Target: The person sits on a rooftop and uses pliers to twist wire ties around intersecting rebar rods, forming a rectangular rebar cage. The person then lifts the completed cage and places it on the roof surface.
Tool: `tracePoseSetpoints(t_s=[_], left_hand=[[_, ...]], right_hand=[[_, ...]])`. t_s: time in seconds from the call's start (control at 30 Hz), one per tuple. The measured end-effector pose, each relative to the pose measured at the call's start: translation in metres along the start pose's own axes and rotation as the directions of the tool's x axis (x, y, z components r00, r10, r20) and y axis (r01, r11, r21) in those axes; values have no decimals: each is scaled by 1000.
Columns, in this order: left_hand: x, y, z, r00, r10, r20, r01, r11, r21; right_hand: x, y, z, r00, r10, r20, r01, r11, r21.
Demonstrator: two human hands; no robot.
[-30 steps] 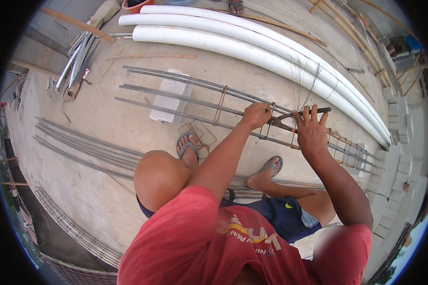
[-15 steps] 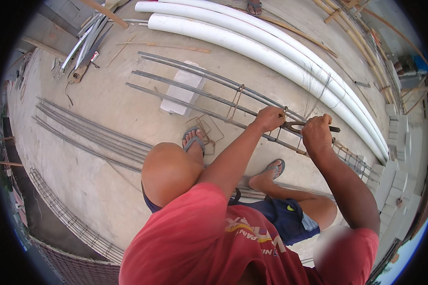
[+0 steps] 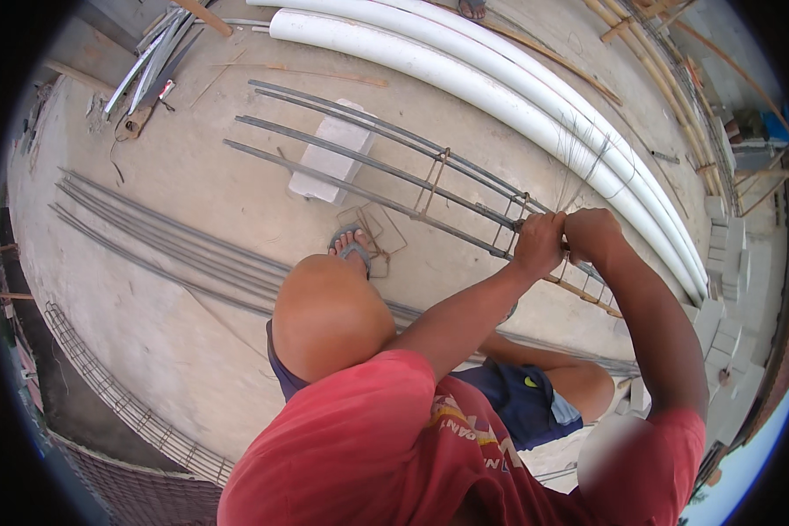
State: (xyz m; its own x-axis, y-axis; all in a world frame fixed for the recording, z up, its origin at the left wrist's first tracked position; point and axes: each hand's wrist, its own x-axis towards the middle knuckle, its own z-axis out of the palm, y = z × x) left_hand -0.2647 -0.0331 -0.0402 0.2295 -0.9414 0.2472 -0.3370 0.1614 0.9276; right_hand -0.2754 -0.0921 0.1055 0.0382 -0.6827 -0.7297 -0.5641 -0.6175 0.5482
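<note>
Several long, parallel grey steel bars [image 3: 394, 169] crossing above a whitish rectangular block [image 3: 346, 133] would, we judge, handle as a heavy, stiff frame. Our left grip [image 3: 540, 244] and right grip [image 3: 593, 233] sit side by side over them, fingers curled, though we cannot tell around what; we would lift by the bars, not the thin brown rectangular metal loop [image 3: 438, 172].

1. Watching from my end, I see white and yellow printed lettering [image 3: 478, 430] on the red shirt [image 3: 342, 438], lower centre of the frame; folds break it up, so I get no whole line
2. On the dark blue shorts [image 3: 500, 412], right of lower centre, I spot a small yellow-green mark [image 3: 531, 382], too small to read
</note>
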Motion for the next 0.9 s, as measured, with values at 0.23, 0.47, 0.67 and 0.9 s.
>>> tracePoseSetpoints(t_s=[0.23, 0.47, 0.67, 0.9], left_hand=[[11, 3, -10, 989, -113, 98, 119, 992, -50], [-2, 35, -3, 995, 38, -91, -40, 999, -16], [20, 15, -3, 992, 8, 125, -7, 1000, -3], [2, 19, 3, 996, 44, -73, -50, 995, -90]], right_hand=[[-11, 21, 14, 889, -233, -394, 139, 958, -252], [11, 44, -18, 880, -93, 466, -174, 850, 497], [-31, 20, 16, 777, -218, -590, 1, 939, -345], [-15, 39, 8, 981, -171, -89, 169, 985, -25]])
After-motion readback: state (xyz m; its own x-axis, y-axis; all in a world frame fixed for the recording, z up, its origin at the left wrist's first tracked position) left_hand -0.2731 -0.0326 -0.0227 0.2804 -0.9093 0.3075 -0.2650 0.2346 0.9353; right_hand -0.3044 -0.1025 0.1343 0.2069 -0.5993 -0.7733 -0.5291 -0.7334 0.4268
